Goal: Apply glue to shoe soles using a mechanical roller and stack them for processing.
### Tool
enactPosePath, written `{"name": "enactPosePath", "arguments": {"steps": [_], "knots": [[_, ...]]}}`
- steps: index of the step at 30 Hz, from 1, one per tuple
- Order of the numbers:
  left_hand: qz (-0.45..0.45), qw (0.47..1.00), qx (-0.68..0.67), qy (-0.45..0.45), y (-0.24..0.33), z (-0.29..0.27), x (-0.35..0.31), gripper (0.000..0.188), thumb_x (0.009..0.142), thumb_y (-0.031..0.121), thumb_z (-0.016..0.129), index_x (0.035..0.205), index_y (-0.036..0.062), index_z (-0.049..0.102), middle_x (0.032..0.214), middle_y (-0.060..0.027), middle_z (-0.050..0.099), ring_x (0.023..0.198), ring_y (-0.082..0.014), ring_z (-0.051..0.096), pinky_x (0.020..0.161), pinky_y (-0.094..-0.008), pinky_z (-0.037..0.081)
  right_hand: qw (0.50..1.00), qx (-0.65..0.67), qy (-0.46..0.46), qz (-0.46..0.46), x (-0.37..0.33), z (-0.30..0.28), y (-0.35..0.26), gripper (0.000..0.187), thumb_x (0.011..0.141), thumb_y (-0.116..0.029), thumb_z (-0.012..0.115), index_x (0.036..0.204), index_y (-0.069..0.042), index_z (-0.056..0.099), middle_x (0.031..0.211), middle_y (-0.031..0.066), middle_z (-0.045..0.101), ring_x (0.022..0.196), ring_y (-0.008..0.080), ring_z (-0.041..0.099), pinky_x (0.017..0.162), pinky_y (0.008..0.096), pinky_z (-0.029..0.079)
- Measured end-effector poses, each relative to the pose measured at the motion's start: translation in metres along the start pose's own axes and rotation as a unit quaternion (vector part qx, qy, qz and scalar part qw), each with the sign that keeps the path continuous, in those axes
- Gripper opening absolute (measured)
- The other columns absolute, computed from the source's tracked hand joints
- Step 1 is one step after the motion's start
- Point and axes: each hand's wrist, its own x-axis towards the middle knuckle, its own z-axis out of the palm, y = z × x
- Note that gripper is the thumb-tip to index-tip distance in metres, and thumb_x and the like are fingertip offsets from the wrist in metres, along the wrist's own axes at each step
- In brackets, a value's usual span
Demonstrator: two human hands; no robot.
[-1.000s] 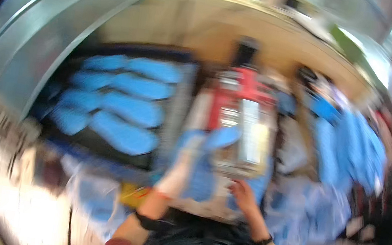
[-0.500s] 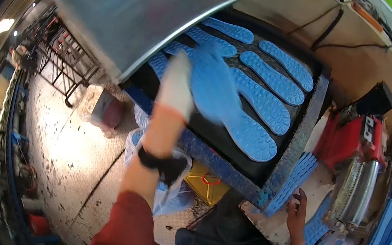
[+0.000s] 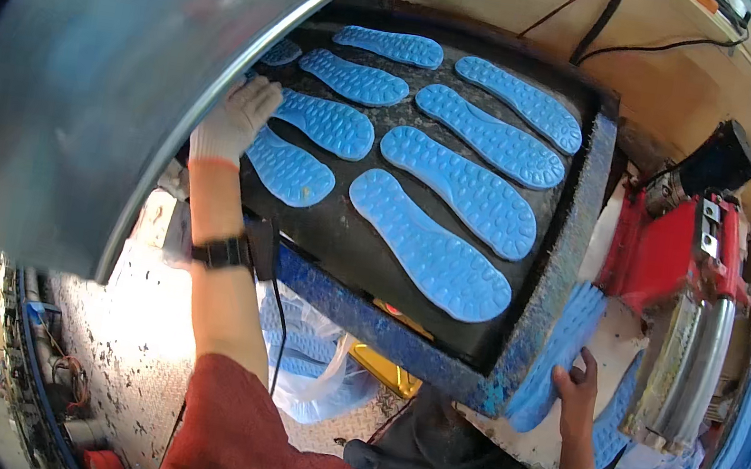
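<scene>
My left hand (image 3: pixel 236 119), in a pale knit glove, reaches to the edge of a grey metal hood (image 3: pixel 134 76). Its fingers look spread over the near-left end of a black tray (image 3: pixel 407 282); I see no insole lifted in them. Bumpy blue insoles lie in rows on the tray. One insole (image 3: pixel 289 168) has its narrow end by my left wrist, and another insole (image 3: pixel 429 247) lies near the front. My bare right hand (image 3: pixel 575 387), thumb and fingers apart, is beside a stack of blue insoles (image 3: pixel 554 360) against the tray's right side.
A worn blue frame (image 3: pixel 363 319) surrounds the tray. To the right stands a red machine (image 3: pixel 675 257) with a metal roller, and beyond it more insoles (image 3: pixel 748 421) stand on edge. Below the tray are a clear bag of insoles (image 3: pixel 308 369) and a yellow container (image 3: pixel 385 370).
My left hand has moved left to the hood's edge. The blurred blue insole by it is no longer seen above the tray. My right hand has stayed by the stack.
</scene>
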Motion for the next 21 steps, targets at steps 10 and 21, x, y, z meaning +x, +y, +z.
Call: {"name": "enactPosePath", "arguments": {"steps": [10,21], "knots": [[-0.035,0.968,0.219,-0.113,-0.19,0.056,-0.293,0.056,0.097,0.046,0.037,0.127,-0.0009,0.041,0.105,-0.0215,0.058,0.086,-0.0326,0.062,0.072,-0.0395,0.055,0.968,-0.009,0.143,-0.205,-0.057,-0.11,0.05,0.042,0.085,-0.003,0.057,0.127,0.0,0.047,0.115,0.0105,0.057,0.107,0.0261,0.055,0.092,0.0374,0.043],[0.01,0.864,0.233,-0.445,-0.388,0.266,-0.328,0.082,0.093,0.061,0.028,0.147,0.0024,0.007,0.153,-0.0187,0.007,0.142,-0.0309,0.005,0.114,-0.0444,0.008,0.694,-0.487,0.234,-0.476,-0.06,-0.208,-0.12,0.06,0.074,0.002,0.063,0.128,-0.021,0.052,0.11,0.0182,0.054,0.099,0.0345,0.054,0.083,0.041,0.046]]}}
